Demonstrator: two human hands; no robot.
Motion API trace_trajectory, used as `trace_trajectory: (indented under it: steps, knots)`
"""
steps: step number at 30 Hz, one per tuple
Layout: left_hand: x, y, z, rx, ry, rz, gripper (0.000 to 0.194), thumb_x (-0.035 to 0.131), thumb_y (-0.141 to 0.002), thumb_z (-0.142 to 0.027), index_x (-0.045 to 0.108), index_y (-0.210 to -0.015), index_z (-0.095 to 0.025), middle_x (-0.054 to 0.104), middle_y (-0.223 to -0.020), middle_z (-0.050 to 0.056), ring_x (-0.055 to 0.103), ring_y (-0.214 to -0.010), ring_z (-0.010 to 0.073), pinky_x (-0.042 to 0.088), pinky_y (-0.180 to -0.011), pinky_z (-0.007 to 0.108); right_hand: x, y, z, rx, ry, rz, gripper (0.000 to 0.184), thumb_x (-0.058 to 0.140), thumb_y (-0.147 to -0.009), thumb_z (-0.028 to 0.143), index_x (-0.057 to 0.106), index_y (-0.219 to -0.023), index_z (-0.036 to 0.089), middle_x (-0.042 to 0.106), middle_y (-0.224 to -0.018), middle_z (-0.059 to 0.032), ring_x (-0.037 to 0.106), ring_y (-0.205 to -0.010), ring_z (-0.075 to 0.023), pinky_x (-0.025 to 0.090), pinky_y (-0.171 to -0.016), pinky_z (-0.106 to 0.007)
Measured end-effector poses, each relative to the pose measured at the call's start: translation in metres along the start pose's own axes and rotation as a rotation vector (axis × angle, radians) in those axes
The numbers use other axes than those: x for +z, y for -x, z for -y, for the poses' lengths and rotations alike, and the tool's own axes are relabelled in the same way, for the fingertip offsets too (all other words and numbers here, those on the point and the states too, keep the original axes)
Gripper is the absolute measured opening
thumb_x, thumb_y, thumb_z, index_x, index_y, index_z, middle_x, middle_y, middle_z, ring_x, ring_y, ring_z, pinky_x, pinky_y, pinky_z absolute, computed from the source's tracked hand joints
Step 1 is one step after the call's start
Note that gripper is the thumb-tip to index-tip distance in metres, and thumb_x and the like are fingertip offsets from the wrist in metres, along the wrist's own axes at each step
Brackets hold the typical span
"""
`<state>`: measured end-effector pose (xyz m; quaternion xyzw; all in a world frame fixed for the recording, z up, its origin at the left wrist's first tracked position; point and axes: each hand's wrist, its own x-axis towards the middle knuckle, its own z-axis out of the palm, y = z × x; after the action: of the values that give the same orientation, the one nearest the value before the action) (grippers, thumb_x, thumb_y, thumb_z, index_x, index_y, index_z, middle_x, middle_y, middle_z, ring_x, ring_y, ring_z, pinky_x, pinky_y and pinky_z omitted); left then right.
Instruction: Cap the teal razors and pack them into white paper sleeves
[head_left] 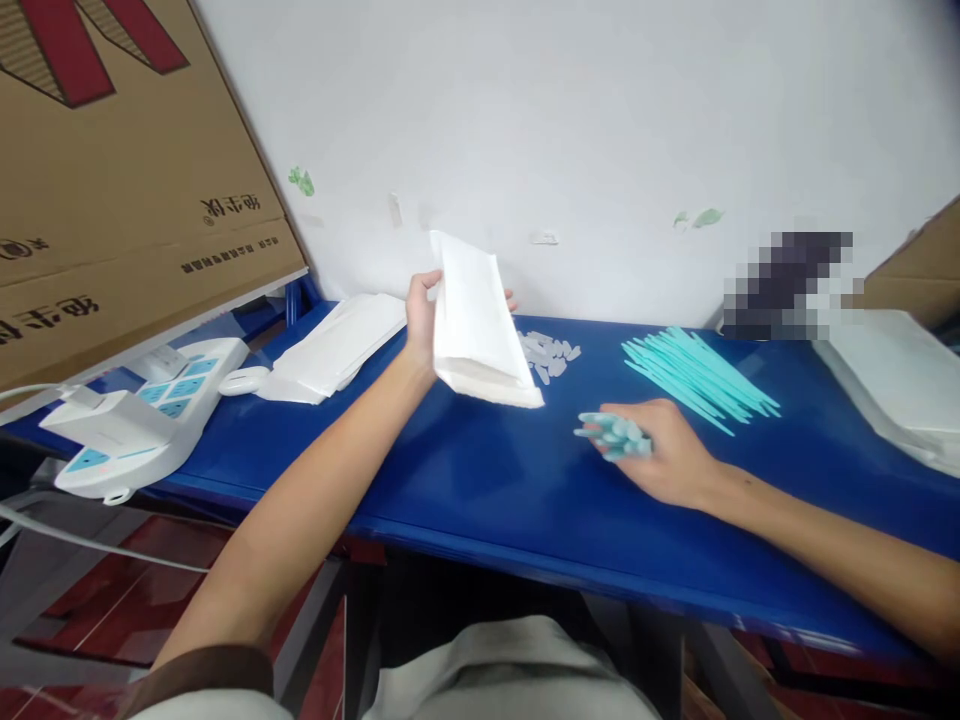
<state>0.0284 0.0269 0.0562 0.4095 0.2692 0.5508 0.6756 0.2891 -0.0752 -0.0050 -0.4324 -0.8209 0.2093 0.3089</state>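
Note:
Gripped from behind and the left, a white paper bag (480, 320) is held up above the table by my left hand (422, 320). Its lower end faces me and looks slightly parted. My right hand (667, 450) is closed around a bunch of teal sticks (616, 436), their tips pointing left; they are slightly blurred. Behind that hand, a loose pile of long teal sticks (697, 375) lies on the table. Small translucent pieces (551, 353) are heaped just right of the raised bag. Left of my left hand lies a flat stack of white paper bags (337, 345).
The blue table (465, 490) runs along a white wall. A white power strip (172, 410) with a plugged-in adapter (112, 425) and cables sits at the left, before a big cardboard box (112, 180). At the right is a white packet (892, 375), near a pixelated patch.

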Motion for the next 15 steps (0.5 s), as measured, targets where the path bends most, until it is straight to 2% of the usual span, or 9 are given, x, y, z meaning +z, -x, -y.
trace_trajectory:
  steps: [4, 8, 11, 15]
  knots:
    - [0.013, 0.006, 0.022, -0.079, 0.122, 0.067, 0.059, 0.06, -0.08, -0.064, 0.07, -0.11, -0.015, 0.077, -0.099, 0.016, 0.076, -0.098, 0.0362, 0.061, -0.083, 0.046, -0.007, -0.011, 0.004, 0.051, 0.221, 0.029, 0.027, 0.056, -0.086, 0.034, 0.044, -0.063, 0.025, 0.056, -0.054, 0.0001, 0.046, -0.047, -0.0164, 0.028, -0.051, -0.032]
    - [0.018, 0.005, 0.038, -0.082, 0.142, 0.048, 0.046, 0.063, -0.077, -0.053, 0.069, -0.1, -0.013, 0.075, -0.089, 0.013, 0.073, -0.076, 0.0269, 0.059, -0.075, 0.039, -0.012, -0.023, 0.014, 0.154, 0.62, 0.137, 0.018, 0.058, -0.079, 0.021, 0.043, -0.07, 0.025, 0.057, -0.059, -0.0018, 0.048, -0.05, -0.0188, 0.021, -0.05, -0.032]
    - [0.018, 0.001, 0.048, -0.023, 0.146, -0.05, 0.04, 0.063, -0.075, -0.049, 0.067, -0.092, -0.013, 0.072, -0.082, 0.01, 0.067, -0.068, 0.0216, 0.055, -0.07, 0.035, -0.012, -0.027, 0.023, 0.179, 0.852, 0.21, 0.012, 0.059, -0.08, 0.019, 0.049, -0.076, 0.025, 0.062, -0.065, -0.0048, 0.052, -0.052, -0.0209, 0.018, -0.05, -0.033]
    - [0.017, -0.006, 0.056, 0.11, 0.138, -0.213, 0.03, 0.063, -0.073, -0.045, 0.061, -0.085, -0.017, 0.068, -0.076, 0.007, 0.066, -0.071, 0.0214, 0.053, -0.071, 0.033, -0.01, -0.031, 0.03, 0.146, 0.966, 0.255, 0.006, 0.06, -0.082, 0.018, 0.059, -0.085, 0.023, 0.069, -0.076, -0.0085, 0.06, -0.058, -0.0231, 0.018, -0.05, -0.034]
